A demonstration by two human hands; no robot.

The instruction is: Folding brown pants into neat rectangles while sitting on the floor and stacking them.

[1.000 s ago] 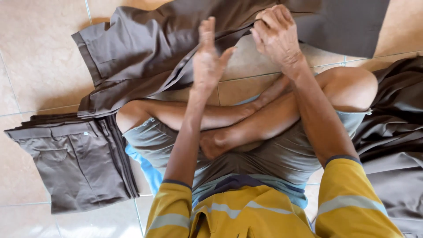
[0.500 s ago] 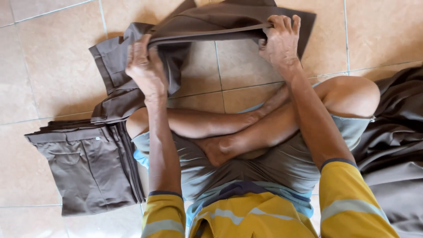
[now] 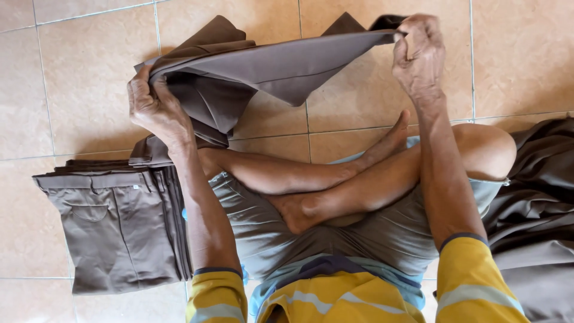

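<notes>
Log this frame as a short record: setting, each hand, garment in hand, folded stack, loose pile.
setting: person seated cross-legged on tan tiled floor
left hand: grips one end of the brown trousers
right hand: pinches the other end, raised
brown trousers: stretched between both hands, above the floor
folded stack: matching trousers, flat, by the left arm
loose pile: dark cloth, crumpled, by the right knee

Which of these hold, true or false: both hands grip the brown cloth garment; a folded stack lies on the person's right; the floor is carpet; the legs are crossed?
1. Left hand and right hand both grip the brown cloth garment: true.
2. The folded brown trouser stack lies on the person's right: false, on the left.
3. The floor is carpet: false, beige tiled floor.
4. The bare legs are crossed: true.
</notes>
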